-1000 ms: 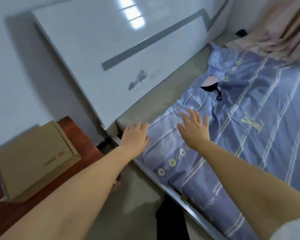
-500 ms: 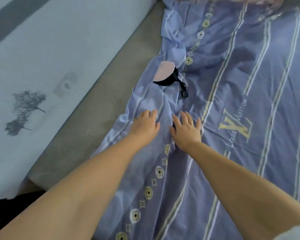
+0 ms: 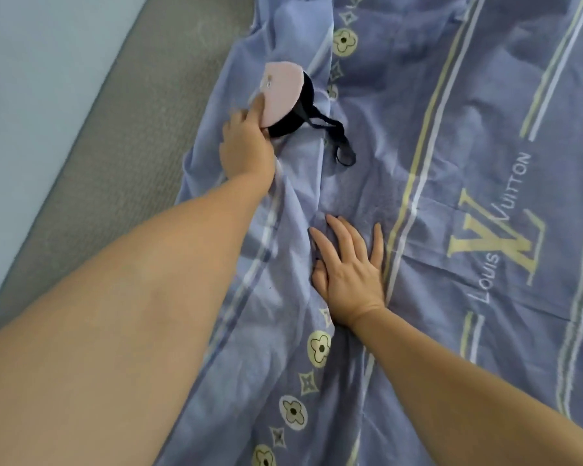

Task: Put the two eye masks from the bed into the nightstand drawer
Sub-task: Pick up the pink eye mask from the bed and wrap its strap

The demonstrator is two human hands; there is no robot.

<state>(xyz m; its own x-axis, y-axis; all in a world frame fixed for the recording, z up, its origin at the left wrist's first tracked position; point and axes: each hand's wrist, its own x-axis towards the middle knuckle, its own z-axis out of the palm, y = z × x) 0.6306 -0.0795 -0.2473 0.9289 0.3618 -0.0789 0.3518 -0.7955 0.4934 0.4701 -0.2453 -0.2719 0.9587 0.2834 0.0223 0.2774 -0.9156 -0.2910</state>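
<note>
My left hand (image 3: 246,144) touching pink eye mask (image 3: 280,90), upper centre; cannot tell if pinching. Best scooping black eye mask (image 3: 292,124) too, 2 together. Right hand (image 3: 349,277) lying flat, empty.

Soft even daylight, slight blur, edges perhaps warped.

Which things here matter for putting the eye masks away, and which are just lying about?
Belongs to the job: soft pink eye mask; black fabric eye mask with strap, under it; left hand, touching the pink one.
Just there: blue patterned bedsheet; grey textured mattress; right hand, flat on the sheet.
</note>
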